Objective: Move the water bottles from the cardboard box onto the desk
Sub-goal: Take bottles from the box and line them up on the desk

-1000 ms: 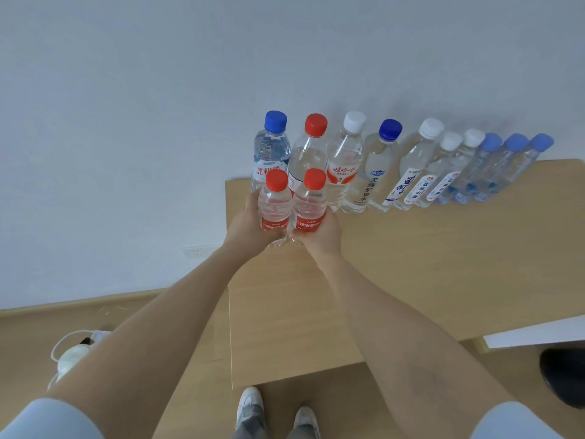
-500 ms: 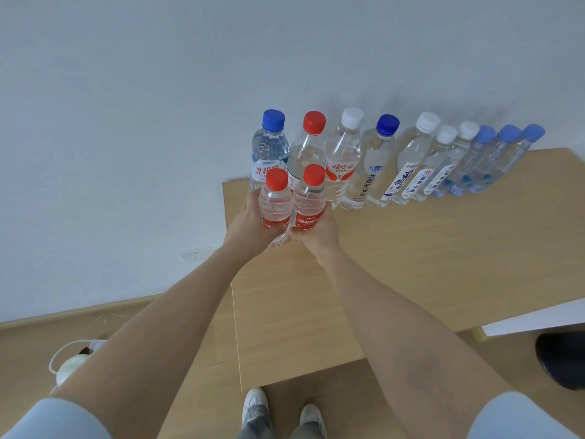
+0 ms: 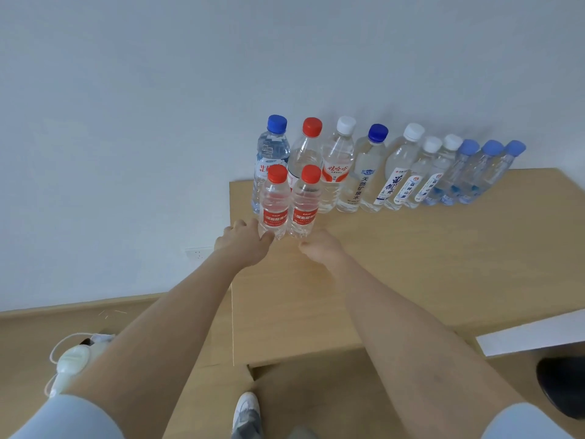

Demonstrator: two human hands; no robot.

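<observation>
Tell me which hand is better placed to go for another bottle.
Right, probably. The right hand sits clear of the right small bottle with nothing in its grip; the left hand has its thumb apparently touching the left small bottle at the base.

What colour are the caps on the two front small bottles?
Both caps are red; head view shows them best.
</observation>
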